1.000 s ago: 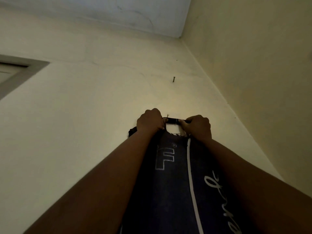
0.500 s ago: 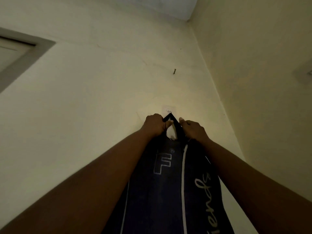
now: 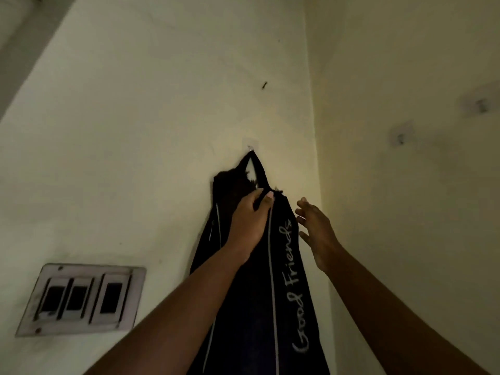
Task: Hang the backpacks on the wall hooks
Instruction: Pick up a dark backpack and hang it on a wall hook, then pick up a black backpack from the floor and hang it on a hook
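A dark navy backpack [image 3: 284, 280] with white piping and the words "Good Friends" hangs flat against the wall. Its black top loop [image 3: 255, 165] sits over a small clear adhesive hook [image 3: 251, 147]. My left hand [image 3: 250, 220] rests on the upper part of the bag, with fingertips pinching the fabric near the base of the loop. My right hand [image 3: 315, 228] is off the bag to its right, fingers spread and holding nothing.
A switch plate [image 3: 81, 299] with three dark rockers sits low on the left. A bare nail [image 3: 264, 85] sticks out above the hook. Two more adhesive hooks [image 3: 401, 137] [image 3: 480, 105] are on the right wall past the corner.
The loop has settled on the hook and the bag hangs from it. My right hand has let go and drawn back; my left has slid down onto the bag. The view has dropped lower.
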Available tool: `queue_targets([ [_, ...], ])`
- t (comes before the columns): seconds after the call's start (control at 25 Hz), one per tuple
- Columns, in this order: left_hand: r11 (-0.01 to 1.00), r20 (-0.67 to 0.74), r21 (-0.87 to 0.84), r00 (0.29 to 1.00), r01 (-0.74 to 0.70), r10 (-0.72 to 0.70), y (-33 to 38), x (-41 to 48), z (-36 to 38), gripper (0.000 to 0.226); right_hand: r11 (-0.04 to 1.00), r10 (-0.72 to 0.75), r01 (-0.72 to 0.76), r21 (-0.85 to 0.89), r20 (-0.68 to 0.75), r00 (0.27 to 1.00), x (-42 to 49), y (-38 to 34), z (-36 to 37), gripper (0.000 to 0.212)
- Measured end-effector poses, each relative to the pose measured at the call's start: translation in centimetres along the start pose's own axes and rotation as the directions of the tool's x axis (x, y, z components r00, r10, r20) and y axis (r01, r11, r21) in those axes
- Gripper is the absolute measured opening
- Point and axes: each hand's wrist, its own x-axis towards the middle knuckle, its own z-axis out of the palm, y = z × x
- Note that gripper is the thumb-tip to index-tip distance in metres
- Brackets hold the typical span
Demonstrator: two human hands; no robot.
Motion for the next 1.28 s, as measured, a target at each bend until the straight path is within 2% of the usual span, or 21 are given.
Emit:
queue_targets([
  [0.16,0.946,0.122,-0.233,0.972,0.226,-0.202,-0.1,-9.1,-2.0,0.047,0.989,0.145,-0.144,0.027,-0.066,0.987,-10.6,0.6,-1.2,0.051],
  [0.24,0.899,0.174,-0.282,0.939,0.336,-0.296,-0.2,-14.1,-3.2,0.047,0.982,0.189,-0.185,0.044,-0.13,0.973,-16.4,1.0,-1.6,0.052],
  [0.4,0.832,0.274,-0.303,0.879,0.465,-0.391,0.4,-24.1,-5.7,0.049,0.943,0.326,-0.333,0.012,-0.242,0.914,-28.7,1.2,-1.7,0.053],
  [0.6,0.673,0.468,-0.26,0.7,0.692,-0.539,1.2,-35.2,-6.7,0.055,0.877,0.452,-0.48,0.017,-0.366,0.814,-41.7,0.7,-3.0,0.056],
  [0.8,0.596,0.564,-0.185,0.581,0.781,-0.587,3.3,-48.3,-7.1,0.053,0.791,0.54,-0.612,0.001,-0.473,0.697,-55.3,0.3,-7.1,0.062],
  [0.96,0.484,0.632,-0.084,0.422,0.871,-0.65,4.9,-58.7,-6.1,0.053,0.693,0.635,-0.718,0.072,-0.533,0.559,-66.4,1.1,-10.9,0.051],
  [1.12,0.359,0.673,0.105,0.2,0.928,-0.712,6.5,-70.5,-4.8,0.051,0.572,0.693,-0.801,0.176,-0.627,0.356,-77.2,3.2,-14.6,0.047],
  [1.28,0.262,0.653,0.329,-0.017,0.907,-0.757,5.1,-80.8,-4.5,0.048,0.459,0.736,-0.843,0.28,-0.651,0.185,-85.8,6.1,-17.1,0.046],
])
